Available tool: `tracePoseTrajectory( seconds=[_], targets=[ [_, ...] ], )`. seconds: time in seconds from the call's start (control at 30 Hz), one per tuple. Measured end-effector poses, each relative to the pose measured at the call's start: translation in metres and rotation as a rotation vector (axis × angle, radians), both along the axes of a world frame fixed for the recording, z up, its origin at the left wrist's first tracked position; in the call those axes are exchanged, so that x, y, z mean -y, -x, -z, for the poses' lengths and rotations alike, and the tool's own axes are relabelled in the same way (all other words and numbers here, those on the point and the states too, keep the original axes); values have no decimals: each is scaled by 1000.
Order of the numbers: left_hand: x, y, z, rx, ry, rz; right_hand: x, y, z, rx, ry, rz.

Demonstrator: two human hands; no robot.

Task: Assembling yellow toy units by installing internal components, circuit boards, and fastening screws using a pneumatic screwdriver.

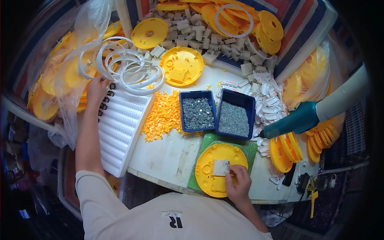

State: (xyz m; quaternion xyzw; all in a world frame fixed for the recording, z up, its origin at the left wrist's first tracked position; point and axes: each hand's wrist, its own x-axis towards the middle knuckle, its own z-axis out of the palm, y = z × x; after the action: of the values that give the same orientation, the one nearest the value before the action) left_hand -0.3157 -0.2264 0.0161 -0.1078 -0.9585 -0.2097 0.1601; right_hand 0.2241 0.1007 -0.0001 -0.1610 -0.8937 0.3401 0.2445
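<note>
My right hand [239,183] has its thumb and fingers closed at the right edge of a white rectangular plastic box [220,167]. That box sits on the inner side of a round yellow plastic cover [205,181], which lies on a green mat [252,149] at the near table edge. My left hand [96,89] reaches to the far left corner of a ribbed white foam tray [120,130]. Its fingers are bent beside a row of small black parts [106,100]; what lies between the fingertips is hidden.
Two blue bins [197,129] of small metal pieces stand mid-table, beside a heap of small orange parts [162,116]. White rings [142,80], yellow covers [182,66] and white boxes [196,34] pile up behind. A teal-handled tool [290,120] hangs in from the right over white pieces [270,94].
</note>
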Motion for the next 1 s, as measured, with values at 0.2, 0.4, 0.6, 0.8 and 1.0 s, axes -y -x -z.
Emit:
tracePoseTrajectory(
  seconds=[0.2, 0.4, 0.6, 0.8, 1.0],
  targets=[
    [-3, -7, 7, -19, 143, 288, 0, 1, 1, 6, -3, 3],
    [-11, -6, 12, -126, 387, 174, 1, -1, 2, 17, 16, 21],
    [13, 21, 14, 160, -143, 58, 0, -2, 2, 26, 15, 27],
    [45, 34, 7, -17, -855, 199, 0, 0, 0, 18, 20, 8],
    [15, -31, -63, -125, -1140, 305, -3, -1, -14, -41, -101, -12]
  ],
)
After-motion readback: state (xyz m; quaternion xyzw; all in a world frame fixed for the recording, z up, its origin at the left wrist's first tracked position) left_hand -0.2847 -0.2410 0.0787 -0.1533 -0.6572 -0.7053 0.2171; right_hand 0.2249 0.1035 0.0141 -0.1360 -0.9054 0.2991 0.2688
